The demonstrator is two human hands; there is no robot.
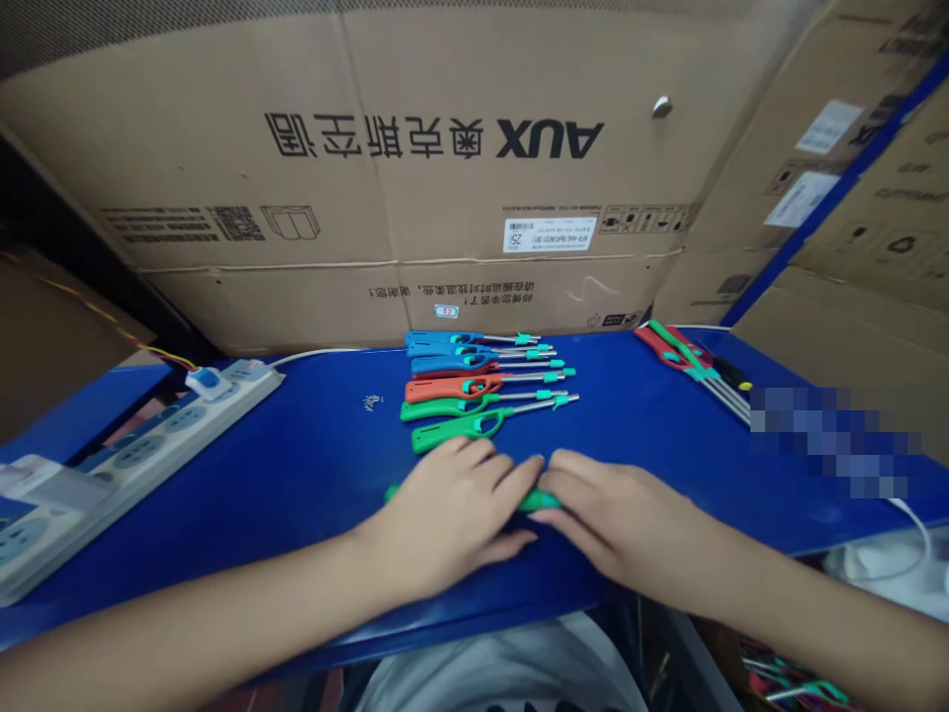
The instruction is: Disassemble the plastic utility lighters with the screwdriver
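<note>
While left hand and right hand wrap fingers round green plastic piece, slim metal-stemmed lighters, glossy tabletop

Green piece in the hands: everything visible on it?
The green piece looks like plastic, long and narrow, held roughly crosswise at the near part of the blue table, nearer than the row of lighters. The left hand covers its middle, leaving a bit of the left end showing; the right hand grips toward its right end. Most of it is hidden, so full shape, and whether it rests on the table, can't be told.
</note>
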